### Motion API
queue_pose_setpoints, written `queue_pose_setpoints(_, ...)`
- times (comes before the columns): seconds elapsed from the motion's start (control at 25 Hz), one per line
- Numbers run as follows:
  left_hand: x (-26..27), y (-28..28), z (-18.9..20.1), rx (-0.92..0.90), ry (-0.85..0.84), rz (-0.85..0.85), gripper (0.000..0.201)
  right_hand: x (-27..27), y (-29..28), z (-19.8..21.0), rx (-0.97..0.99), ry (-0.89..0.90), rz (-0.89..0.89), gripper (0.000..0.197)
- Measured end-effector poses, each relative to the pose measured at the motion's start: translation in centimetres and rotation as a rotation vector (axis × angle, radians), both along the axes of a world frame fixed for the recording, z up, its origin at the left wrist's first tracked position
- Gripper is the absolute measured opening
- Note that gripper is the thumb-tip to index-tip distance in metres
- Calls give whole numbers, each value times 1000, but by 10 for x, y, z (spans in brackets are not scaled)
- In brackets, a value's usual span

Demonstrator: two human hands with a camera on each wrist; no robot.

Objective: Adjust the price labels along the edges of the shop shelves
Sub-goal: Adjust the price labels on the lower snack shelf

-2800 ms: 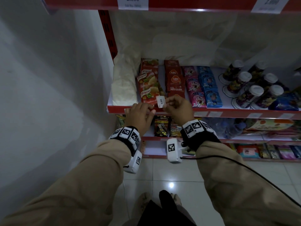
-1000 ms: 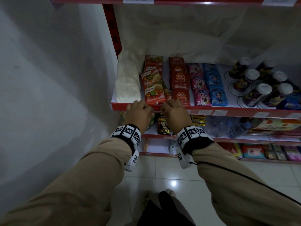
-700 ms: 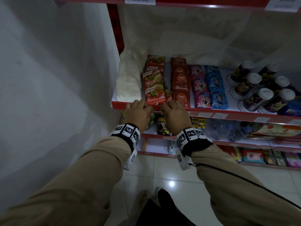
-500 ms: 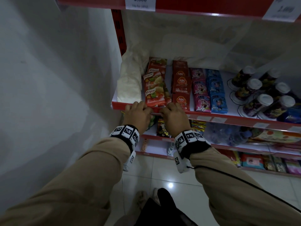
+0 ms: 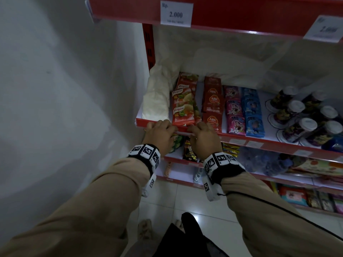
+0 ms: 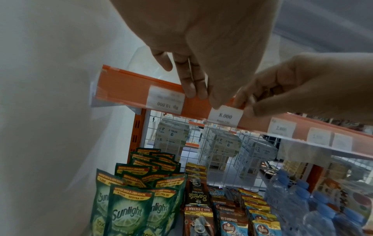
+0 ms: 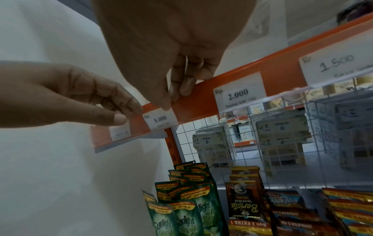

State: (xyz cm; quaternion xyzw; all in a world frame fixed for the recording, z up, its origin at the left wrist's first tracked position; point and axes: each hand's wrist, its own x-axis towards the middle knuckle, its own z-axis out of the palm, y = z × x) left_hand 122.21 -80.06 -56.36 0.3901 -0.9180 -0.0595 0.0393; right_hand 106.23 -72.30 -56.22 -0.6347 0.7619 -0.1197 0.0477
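A white price label marked 8.000 (image 6: 225,116) (image 7: 161,119) sits in the clear strip of the red shelf edge (image 5: 269,144), tilted slightly. My left hand (image 6: 203,99) (image 5: 163,127) pinches its left top corner, fingers lying over the rail. My right hand (image 7: 171,99) (image 5: 196,129) pinches the right top corner, thumb on the label's face. In the head view only a sliver of the label (image 5: 182,133) shows between the two hands.
A 10.000 label (image 6: 166,102) sits left of it, 2.000 (image 7: 239,94) and 1.500 (image 7: 337,63) labels to the right. Sachets (image 5: 183,112) and cups (image 5: 300,115) fill this shelf; Sunlight pouches (image 6: 129,207) and bottles hang below. A white wall (image 5: 65,89) is close on the left.
Earlier my right hand held the label loose above the rail; now it sits in the strip with both hands on it. Over the last second the hands barely moved.
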Motion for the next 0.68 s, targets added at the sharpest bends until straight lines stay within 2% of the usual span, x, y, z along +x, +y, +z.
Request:
queue_pose_setpoints(0.08,1,-3,1,29,-22,-28,42,3,-2,-2,27,32,-28,31)
queue_pose_setpoints(0.16,2,-4,3,37,-54,-56,45,6,-3,-3,-8,-14,-72,27)
queue_pose_setpoints(0.32,2,-4,1,1,-76,-76,41,10,-1,-5,-74,-73,-97,22)
queue_pose_setpoints(0.52,-3,-3,-1,-51,-84,-70,38,12,-2,-6,-13,-35,-110,29)
queue_pose_setpoints(0.68,0,-6,-3,-44,-43,-96,41,16,4,-6,-93,-148,-140,39)
